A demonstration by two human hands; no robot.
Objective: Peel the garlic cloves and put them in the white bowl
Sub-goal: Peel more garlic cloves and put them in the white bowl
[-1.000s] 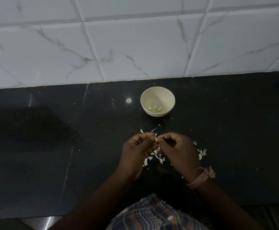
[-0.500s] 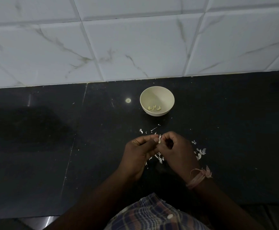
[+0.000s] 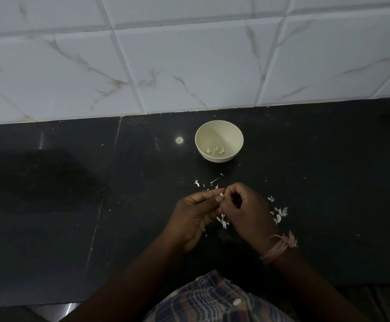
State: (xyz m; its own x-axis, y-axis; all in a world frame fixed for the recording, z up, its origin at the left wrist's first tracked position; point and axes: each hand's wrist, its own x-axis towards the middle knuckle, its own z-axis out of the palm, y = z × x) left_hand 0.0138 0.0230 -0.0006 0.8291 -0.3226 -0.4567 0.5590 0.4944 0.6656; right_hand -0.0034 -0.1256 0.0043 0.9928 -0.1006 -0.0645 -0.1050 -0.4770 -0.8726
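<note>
From the head view, the person stands at a black desk (image 3: 50, 205) with both hands brought together just in front of the body. The left hand (image 3: 194, 219) and right hand (image 3: 247, 212) meet fingertip to fingertip, and a small pale clove (image 3: 222, 194) shows only as a sliver between them. The left thumb and forefinger pinch it; the right fingers (image 3: 230, 190) are curled in tight and nip at its top, seemingly pulling skin away.

The step in hand looks like peeling, mid-clove. Skins (image 3: 280, 212) lie scattered on the desk beside and under the hands, and more bits (image 3: 197, 183) sit just beyond them. The bowl (image 3: 233, 131) stands farther off, toward the tiled wall (image 3: 189, 66), well apart from the hands, with a few peeled cloves (image 3: 215, 150) lying in its bottom. So some of the job is done, more remains.

Next, I'd judge, the last skin has to come off, then one hand must reach forward over the bowl and let the clove drop.

As for the clove's long axis and which way its tip points: too little of it shows between the fingers to tell.
</note>
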